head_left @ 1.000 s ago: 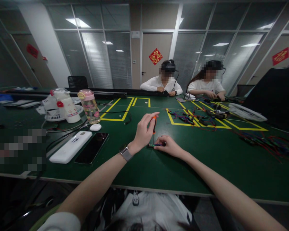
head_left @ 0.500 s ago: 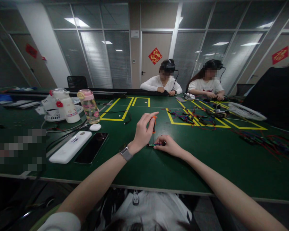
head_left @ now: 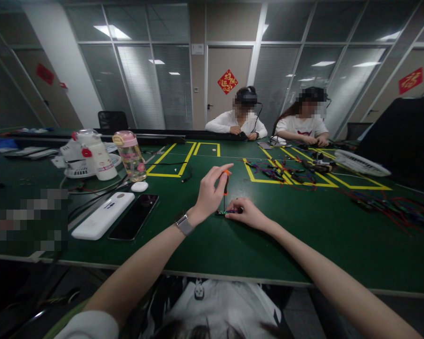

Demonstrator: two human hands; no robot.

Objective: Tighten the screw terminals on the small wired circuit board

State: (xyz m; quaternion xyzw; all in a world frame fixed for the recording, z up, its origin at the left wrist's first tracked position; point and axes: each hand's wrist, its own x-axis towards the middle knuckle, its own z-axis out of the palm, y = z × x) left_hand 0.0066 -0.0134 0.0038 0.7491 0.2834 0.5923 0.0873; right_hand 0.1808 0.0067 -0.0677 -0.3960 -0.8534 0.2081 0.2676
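An orange and black screwdriver [head_left: 226, 184] stands upright, its handle gripped by my left hand [head_left: 211, 189] between thumb and fingers. Its thin shaft points down onto a small green circuit board [head_left: 222, 213] lying on the green table. With fingers pinched together, my right hand [head_left: 248, 213] holds the board's right end, where some coloured wires show. The exact spot where the screwdriver tip meets the board is too small to make out.
Left of my hands lie a black phone [head_left: 134, 217], a white power bank [head_left: 104, 215] and a white earbud case [head_left: 139, 187]. Bottles [head_left: 130, 157] stand behind them. Wired boards [head_left: 268, 172] lie ahead right, more wires [head_left: 392, 207] far right. Two people sit opposite.
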